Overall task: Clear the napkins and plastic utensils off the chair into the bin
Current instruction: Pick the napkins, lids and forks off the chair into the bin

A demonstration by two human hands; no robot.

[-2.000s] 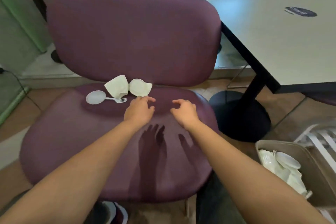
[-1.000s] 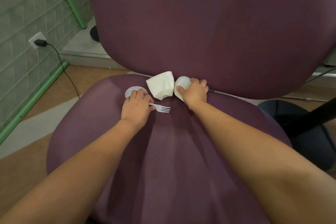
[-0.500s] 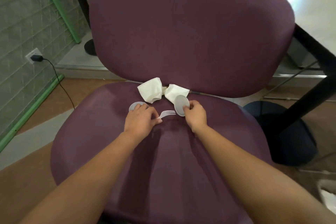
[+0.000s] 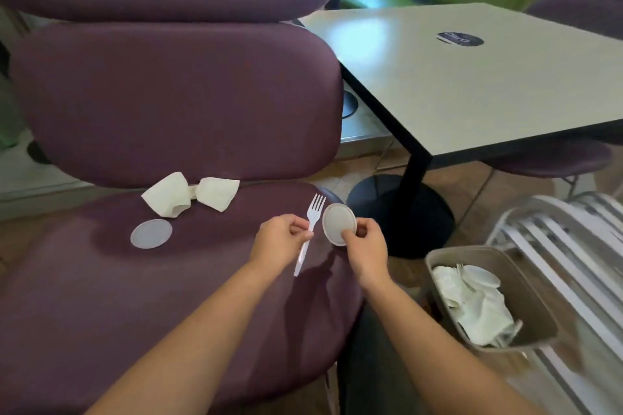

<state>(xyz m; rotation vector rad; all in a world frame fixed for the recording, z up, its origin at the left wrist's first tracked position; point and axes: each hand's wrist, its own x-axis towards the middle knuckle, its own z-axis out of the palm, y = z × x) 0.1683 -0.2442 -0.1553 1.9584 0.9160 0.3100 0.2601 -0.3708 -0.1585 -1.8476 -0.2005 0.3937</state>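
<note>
My left hand [image 4: 281,239] pinches a white plastic fork [image 4: 309,229], tines up, above the right part of the purple chair seat [image 4: 135,296]. My right hand [image 4: 365,246] holds a round white plastic lid [image 4: 338,223] just right of the fork. A second round lid [image 4: 151,233] lies flat on the seat to the left. Two crumpled white napkins [image 4: 188,194] lie at the back of the seat against the backrest. The tan bin [image 4: 536,310] stands on the floor at the lower right, holding white napkins and plastic pieces.
A beige table [image 4: 472,84] on a black pedestal base [image 4: 401,212] stands right of the chair, behind the bin. A white slatted chair [image 4: 573,246] sits just beyond the bin at the far right. The purple backrest [image 4: 175,101] rises behind the napkins.
Both hands have lifted off the seat and moved right, the left one with the fork, the right one with the lid. One lid stays on the seat. The view swung right, showing the bin.
</note>
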